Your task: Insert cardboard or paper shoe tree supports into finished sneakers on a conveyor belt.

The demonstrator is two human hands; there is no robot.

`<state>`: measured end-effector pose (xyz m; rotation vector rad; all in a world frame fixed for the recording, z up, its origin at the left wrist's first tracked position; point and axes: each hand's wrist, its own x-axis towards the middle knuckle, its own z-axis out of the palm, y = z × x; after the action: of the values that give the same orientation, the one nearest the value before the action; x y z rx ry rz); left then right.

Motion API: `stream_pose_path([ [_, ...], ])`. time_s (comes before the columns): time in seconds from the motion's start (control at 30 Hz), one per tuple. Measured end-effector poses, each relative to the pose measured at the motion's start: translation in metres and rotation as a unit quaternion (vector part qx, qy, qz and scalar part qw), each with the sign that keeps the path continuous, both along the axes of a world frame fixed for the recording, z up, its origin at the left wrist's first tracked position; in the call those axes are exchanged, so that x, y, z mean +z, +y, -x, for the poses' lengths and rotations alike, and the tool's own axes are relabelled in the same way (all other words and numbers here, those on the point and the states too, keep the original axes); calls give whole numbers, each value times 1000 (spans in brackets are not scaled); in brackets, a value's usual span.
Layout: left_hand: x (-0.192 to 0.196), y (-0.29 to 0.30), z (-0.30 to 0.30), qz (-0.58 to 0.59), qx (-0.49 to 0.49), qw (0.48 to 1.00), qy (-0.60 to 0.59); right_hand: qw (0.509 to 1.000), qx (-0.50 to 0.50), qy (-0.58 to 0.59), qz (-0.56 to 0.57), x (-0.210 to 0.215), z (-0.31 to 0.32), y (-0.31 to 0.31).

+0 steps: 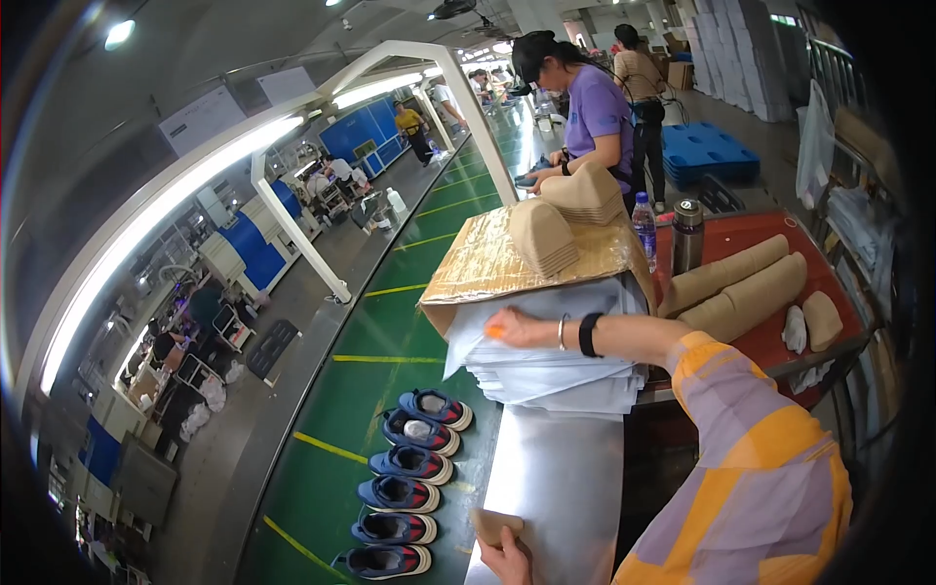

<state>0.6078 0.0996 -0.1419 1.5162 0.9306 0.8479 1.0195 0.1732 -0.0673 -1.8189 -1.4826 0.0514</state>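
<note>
Left hand (pixel 509 563) clamped on a beige moulded insert (pixel 493 526); ahead of it, right hand (pixel 526 330), grip unclear, over the flat white paper stack (pixel 546 382).

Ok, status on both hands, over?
Left grip holding tan, curved, pulp-like piece. Right grip at thin white stacked sheets. Brown rectangular cardboard box overhanging them.

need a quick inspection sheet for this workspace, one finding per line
Surface: green belt with yellow lines; metal ledge alongside.
Work items: six navy shoes in a row on the belt; white sheets jutting from a cardboard box.
Clutter: flask and long tan stacks on a red table.
Hands: left hand holds a tan piece; right hand touches the sheets, grip unclear.
Cables: nothing seen near the hands.
Surroundings: co-worker in purple beside the belt.
</note>
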Motion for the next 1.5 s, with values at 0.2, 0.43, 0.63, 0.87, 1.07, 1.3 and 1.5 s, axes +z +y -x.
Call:
stream_pose_path([
  [0.2, -5, 39, -50, -38, 97, 974, -202, 938, 296, 151, -102, 24, 235, -31],
  [0.43, 20, 40, -29, -331, -43, 942, -40, 910, 369, -130, -136, 58, 257, -28],
  [0.63, 88, 43, -13, -281, -403, 795, 355, 911, 331, -119, -216, 72, 223, -12],
  [0.87, 17, -39, -54, 150, -357, 901, -197, 904, 100, 280, -306, 77, 263, -53],
  [1.07, 78, 39, -46, 231, -65, 797, -554, 887, 12, 344, -309, 27, 265, -98],
  [1.3, 25, 21, -46, 125, -15, 939, -319, 949, 237, -32, -205, 39, 263, -93],
  [1.5, 41, 13, -40, -47, -60, 981, -176, 946, 214, 245, 17, 16, 247, -45],
])
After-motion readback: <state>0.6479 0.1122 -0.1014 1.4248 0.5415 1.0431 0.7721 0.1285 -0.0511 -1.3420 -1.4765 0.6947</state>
